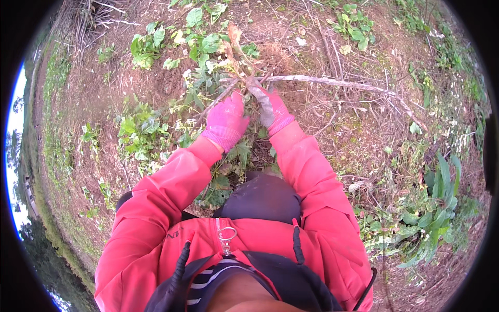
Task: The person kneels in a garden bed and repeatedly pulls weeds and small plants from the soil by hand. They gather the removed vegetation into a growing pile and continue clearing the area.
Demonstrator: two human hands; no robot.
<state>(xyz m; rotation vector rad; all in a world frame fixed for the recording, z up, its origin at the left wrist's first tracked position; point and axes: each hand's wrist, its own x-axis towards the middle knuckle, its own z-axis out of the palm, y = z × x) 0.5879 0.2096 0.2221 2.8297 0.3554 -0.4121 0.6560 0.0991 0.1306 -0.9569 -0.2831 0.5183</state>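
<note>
My left hand [227,120], in a pink knitted glove, is bent over green stems with its back towards me. Its fingertips are hidden, so what it grips cannot be told. My right hand [271,104] wears a pink glove with a soiled grey palm side. Its fingers close around the lower part of dry, pale-brown stalks [235,39] that stick out beyond both hands. A thin dark stick [218,99] slants past my left hand. Just beyond my right hand, a long bare branch [331,81] stretches off to the right.
Leafy weeds [146,130] grow to the left, with more leafy plants [353,27] at the far right. A broad-leaved clump [438,206] stands at right. Cut brushwood [84,25] is heaped at the upper left. Reddish soil [160,84] bears twigs and dry litter. My knee [263,197] is close below my hands.
</note>
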